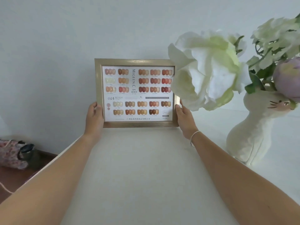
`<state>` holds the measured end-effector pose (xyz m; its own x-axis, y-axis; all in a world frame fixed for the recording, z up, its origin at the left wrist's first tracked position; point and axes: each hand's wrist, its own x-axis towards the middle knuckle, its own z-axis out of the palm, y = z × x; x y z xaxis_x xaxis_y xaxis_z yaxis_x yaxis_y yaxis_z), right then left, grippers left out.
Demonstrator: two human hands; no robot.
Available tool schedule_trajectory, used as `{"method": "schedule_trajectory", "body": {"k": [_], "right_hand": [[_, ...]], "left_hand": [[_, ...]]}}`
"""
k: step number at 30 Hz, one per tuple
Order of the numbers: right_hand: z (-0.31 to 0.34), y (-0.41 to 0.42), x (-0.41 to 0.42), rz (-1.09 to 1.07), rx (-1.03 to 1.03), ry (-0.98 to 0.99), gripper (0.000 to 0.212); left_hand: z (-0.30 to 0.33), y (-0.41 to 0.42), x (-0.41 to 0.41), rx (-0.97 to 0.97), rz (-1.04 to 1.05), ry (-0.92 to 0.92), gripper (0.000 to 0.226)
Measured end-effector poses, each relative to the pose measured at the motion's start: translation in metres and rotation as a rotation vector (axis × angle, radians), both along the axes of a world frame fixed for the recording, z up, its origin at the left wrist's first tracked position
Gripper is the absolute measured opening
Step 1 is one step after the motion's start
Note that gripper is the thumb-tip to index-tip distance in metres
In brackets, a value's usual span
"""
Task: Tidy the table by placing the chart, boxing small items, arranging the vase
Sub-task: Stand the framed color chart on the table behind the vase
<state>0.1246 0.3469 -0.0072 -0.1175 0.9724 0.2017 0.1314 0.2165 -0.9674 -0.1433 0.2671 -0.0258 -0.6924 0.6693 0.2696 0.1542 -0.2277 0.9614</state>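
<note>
A gold-framed nail colour chart [137, 93] stands upright at the far edge of the white table [142, 168], against the wall. My left hand [94, 118] grips its lower left side and my right hand [185, 118] grips its lower right side. A white cat-shaped vase [253, 135] stands at the right, holding white flowers [209, 70] and a purple bud [287, 78]. One large white bloom hangs in front of the chart's upper right corner.
Off the table's left edge, lower down, lie a floral pouch [9, 155] and a dark bottle [28, 151] on a brown surface. A pale cord [4, 187] runs there. The white wall rises right behind the table.
</note>
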Motion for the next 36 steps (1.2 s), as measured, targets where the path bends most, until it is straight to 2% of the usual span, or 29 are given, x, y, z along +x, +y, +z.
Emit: {"method": "schedule_trajectory", "body": {"k": [4,6,12,19,22,25,28,30,33,36], "right_hand": [[-0.005,0.011,0.009,-0.028,0.025,0.026,0.030],[-0.008,0.016,0.014,-0.031,0.060,0.053,0.020],[-0.010,0.019,0.026,-0.046,0.103,0.107,0.039],[-0.013,0.029,0.036,-0.061,0.121,0.136,0.039],[-0.014,0.032,0.038,-0.088,0.125,0.117,0.033],[-0.015,0.036,0.038,-0.096,0.118,0.120,0.018],[-0.017,0.038,0.040,-0.117,0.131,0.109,0.026],[-0.018,0.038,0.041,-0.097,0.128,0.098,0.021],[-0.020,0.037,0.043,-0.106,0.104,0.077,0.037],[-0.020,0.033,0.044,-0.101,0.106,0.047,0.039]], "left_hand": [[-0.002,0.010,0.009,0.006,-0.028,-0.010,0.022],[-0.003,0.015,0.014,0.011,-0.033,-0.006,0.026],[-0.004,0.029,0.026,0.038,-0.062,-0.002,0.023],[-0.006,0.040,0.034,0.043,-0.086,0.017,0.024],[-0.006,0.042,0.034,0.032,-0.095,0.025,0.023],[-0.008,0.042,0.033,0.015,-0.094,0.030,0.021],[-0.009,0.041,0.032,-0.005,-0.084,0.036,0.022],[-0.010,0.041,0.031,-0.017,-0.075,0.046,0.025],[-0.010,0.039,0.031,-0.032,-0.077,0.057,0.026],[-0.010,0.037,0.031,-0.035,-0.064,0.060,0.029]]}}
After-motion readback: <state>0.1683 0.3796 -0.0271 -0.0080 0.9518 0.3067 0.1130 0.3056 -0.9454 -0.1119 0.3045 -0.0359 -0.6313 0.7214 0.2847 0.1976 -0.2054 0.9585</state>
